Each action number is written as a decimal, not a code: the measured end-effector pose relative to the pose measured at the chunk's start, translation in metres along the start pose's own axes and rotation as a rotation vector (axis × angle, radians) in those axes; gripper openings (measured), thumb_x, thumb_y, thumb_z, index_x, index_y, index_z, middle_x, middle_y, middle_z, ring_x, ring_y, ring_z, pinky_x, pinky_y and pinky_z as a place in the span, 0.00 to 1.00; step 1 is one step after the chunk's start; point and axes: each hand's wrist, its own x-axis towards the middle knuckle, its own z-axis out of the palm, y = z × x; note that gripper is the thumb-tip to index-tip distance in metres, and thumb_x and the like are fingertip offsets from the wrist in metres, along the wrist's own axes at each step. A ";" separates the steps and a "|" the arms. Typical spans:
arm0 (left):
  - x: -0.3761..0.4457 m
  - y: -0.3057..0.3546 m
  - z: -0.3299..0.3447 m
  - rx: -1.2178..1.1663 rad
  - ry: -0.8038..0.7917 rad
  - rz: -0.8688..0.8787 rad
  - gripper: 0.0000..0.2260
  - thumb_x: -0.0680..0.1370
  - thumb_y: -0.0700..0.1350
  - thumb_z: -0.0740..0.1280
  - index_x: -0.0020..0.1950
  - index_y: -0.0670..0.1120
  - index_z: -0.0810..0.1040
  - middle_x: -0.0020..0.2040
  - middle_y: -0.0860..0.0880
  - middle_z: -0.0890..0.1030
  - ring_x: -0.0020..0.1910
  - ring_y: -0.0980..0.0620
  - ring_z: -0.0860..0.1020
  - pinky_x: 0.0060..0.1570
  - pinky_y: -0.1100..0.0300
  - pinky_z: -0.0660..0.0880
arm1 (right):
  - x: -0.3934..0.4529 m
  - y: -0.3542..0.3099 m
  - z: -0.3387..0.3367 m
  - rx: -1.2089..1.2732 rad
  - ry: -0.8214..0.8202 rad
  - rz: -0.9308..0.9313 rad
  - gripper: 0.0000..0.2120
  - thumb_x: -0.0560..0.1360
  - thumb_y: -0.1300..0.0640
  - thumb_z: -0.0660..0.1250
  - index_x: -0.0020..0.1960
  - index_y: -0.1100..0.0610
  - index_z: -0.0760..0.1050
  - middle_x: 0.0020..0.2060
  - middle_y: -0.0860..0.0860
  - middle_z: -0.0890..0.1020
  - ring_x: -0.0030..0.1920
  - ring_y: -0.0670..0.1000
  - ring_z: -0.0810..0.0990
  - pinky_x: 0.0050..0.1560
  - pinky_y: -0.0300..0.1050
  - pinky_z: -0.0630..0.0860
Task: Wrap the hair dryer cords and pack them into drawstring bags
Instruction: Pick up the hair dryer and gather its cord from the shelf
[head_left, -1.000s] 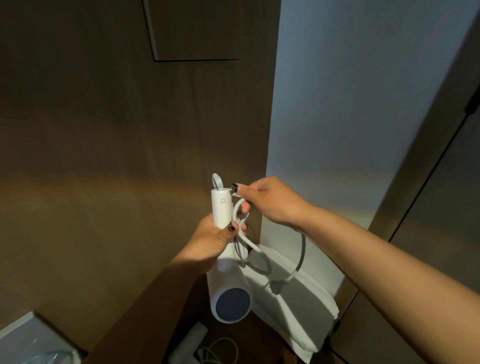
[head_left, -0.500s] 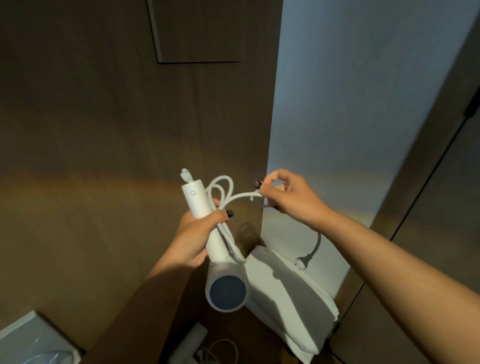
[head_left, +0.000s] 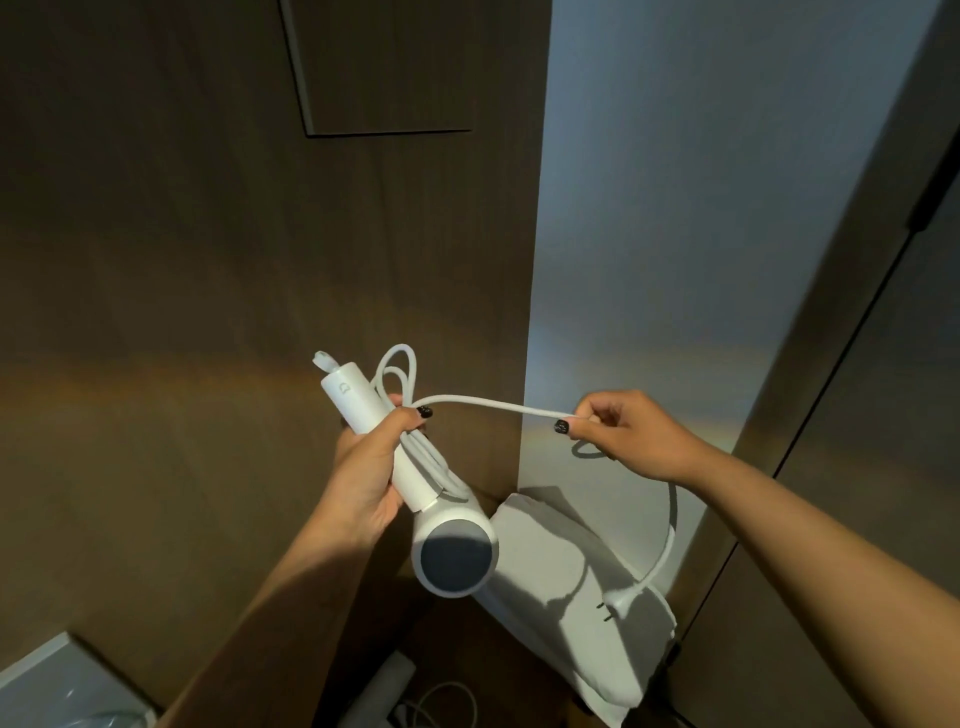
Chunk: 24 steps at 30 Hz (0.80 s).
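My left hand (head_left: 366, 475) grips the handle of a white hair dryer (head_left: 452, 551), whose round grey end faces me. Loops of its white cord (head_left: 498, 405) lie along the handle under my thumb. My right hand (head_left: 628, 434) pinches the cord further out and holds it stretched to the right. The rest of the cord hangs down behind my right wrist and ends in the plug (head_left: 618, 605). The plug dangles just over a white drawstring bag (head_left: 582, 618) that lies below the dryer.
A second white hair dryer (head_left: 379, 691) with loose cord lies at the bottom, partly hidden. Brown wood panels stand on the left, a pale wall panel (head_left: 701, 234) on the right. A grey object (head_left: 62, 686) sits at the bottom left corner.
My right hand has pulled the cord out to the right, away from the handle. The plug has swung lower, over the bag. The dryer tilted slightly in my left hand.
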 end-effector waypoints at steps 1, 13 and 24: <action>0.000 0.000 0.000 0.012 0.001 0.003 0.14 0.74 0.35 0.69 0.57 0.46 0.74 0.45 0.44 0.74 0.41 0.49 0.77 0.39 0.54 0.78 | -0.002 0.005 -0.003 -0.006 -0.007 0.012 0.11 0.78 0.56 0.67 0.40 0.62 0.79 0.27 0.47 0.74 0.26 0.40 0.69 0.30 0.33 0.67; 0.009 -0.002 0.003 0.054 0.101 0.069 0.09 0.73 0.35 0.69 0.49 0.46 0.74 0.42 0.45 0.75 0.41 0.48 0.78 0.48 0.49 0.79 | -0.009 0.059 -0.013 -0.217 0.096 0.152 0.09 0.78 0.58 0.66 0.40 0.57 0.77 0.33 0.53 0.79 0.35 0.51 0.76 0.38 0.44 0.71; 0.022 -0.004 0.004 0.065 0.161 0.081 0.11 0.72 0.38 0.72 0.52 0.45 0.75 0.45 0.43 0.77 0.45 0.45 0.80 0.50 0.46 0.81 | -0.029 0.067 -0.008 0.636 0.069 0.633 0.17 0.82 0.50 0.59 0.43 0.62 0.73 0.23 0.53 0.67 0.25 0.53 0.75 0.49 0.54 0.81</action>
